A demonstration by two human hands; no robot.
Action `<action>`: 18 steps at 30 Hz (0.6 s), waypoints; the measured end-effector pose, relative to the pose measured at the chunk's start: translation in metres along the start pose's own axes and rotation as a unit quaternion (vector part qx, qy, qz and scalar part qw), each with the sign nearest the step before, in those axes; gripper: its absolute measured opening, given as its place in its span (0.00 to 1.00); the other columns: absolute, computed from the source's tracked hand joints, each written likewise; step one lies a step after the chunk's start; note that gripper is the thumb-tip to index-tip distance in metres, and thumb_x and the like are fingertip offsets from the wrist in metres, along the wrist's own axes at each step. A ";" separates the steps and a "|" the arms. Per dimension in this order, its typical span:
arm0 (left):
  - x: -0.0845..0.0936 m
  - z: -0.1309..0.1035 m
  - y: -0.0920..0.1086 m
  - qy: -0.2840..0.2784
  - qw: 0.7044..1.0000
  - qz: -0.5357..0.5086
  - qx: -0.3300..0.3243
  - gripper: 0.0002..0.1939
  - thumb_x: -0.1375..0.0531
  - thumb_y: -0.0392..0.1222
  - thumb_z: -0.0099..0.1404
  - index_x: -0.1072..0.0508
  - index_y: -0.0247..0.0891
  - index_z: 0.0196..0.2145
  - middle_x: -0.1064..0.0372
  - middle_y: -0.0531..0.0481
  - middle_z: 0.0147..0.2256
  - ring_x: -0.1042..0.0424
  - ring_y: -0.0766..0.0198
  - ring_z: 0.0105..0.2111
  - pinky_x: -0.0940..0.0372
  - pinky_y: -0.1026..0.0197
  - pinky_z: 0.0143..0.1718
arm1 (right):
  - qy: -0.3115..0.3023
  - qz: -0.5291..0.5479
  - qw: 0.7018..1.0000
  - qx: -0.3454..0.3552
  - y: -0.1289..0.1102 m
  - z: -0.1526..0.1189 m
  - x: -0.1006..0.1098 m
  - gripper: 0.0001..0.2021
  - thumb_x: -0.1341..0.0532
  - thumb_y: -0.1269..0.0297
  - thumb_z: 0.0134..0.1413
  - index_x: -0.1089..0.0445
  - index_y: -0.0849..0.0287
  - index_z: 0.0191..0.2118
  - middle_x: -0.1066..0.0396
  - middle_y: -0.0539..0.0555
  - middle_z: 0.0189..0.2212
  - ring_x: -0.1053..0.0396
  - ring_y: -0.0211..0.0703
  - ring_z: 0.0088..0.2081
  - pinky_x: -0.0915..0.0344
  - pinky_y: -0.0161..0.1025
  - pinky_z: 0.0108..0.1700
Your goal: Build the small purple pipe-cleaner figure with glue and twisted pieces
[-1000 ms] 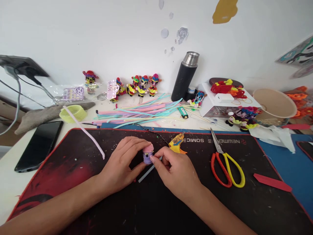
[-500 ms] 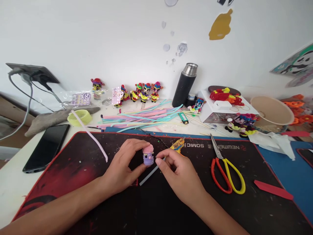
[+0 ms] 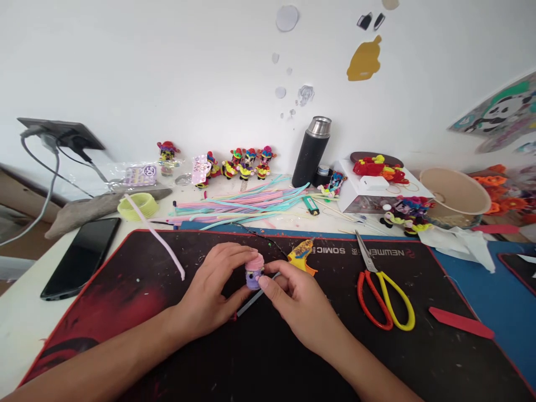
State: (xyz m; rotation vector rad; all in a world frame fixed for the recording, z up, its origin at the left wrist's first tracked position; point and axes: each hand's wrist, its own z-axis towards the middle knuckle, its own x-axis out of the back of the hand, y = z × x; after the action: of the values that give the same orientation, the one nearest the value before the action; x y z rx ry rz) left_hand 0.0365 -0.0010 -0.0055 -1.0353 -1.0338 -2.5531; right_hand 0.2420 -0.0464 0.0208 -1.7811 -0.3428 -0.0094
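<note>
Between the thumb and fingers of my left hand (image 3: 218, 285) is a small fuzzy doll head (image 3: 253, 274), upright, with a pink top, a purple lower part and dark eyes. My right hand (image 3: 293, 290) closes its thumb and index finger against the head's right side; its other fingers are curled. Behind the right hand lies a yellow glue gun (image 3: 300, 254), partly covered. A grey glue stick (image 3: 248, 305) runs beneath the hands. Everything is above a black mat (image 3: 259, 357).
Red-and-yellow-handled scissors (image 3: 379, 290) and a red strip (image 3: 460, 322) lie at right. Pastel pipe cleaners (image 3: 238, 204) are heaped behind, near a black flask (image 3: 312, 153) and several finished dolls (image 3: 250, 164). A phone (image 3: 81, 257) and a lilac pipe cleaner (image 3: 161, 243) are at left.
My right thumb and index finger have moved left onto the doll head's side. My left hand still holds it. The whole view has shifted slightly with the camera.
</note>
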 end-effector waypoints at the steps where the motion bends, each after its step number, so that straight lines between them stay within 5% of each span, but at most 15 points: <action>1: 0.000 0.000 0.000 0.001 1.000 0.002 -0.004 0.21 0.38 0.38 0.71 0.33 0.43 0.59 0.24 0.41 0.52 0.25 0.50 0.53 0.31 0.44 0.56 | -0.001 0.006 1.000 0.000 0.000 0.000 0.000 0.16 0.40 0.51 0.68 0.26 0.59 0.48 0.41 0.44 0.22 0.46 0.36 0.23 0.50 0.34 0.25; 18: 0.000 0.001 0.003 0.001 1.000 0.004 -0.024 0.20 0.38 0.37 0.71 0.33 0.43 0.59 0.24 0.41 0.51 0.25 0.50 0.53 0.31 0.45 0.56 | -0.021 0.052 0.998 -0.024 0.001 0.000 -0.001 0.13 0.38 0.54 0.67 0.28 0.58 0.46 0.43 0.42 0.21 0.47 0.35 0.22 0.52 0.33 0.23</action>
State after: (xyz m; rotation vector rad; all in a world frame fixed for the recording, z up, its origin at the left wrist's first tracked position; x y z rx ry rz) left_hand 0.0383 -0.0023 -0.0035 -1.0460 -0.9707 -2.5829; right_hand 0.2409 -0.0466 0.0191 -1.8470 -0.2814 0.0954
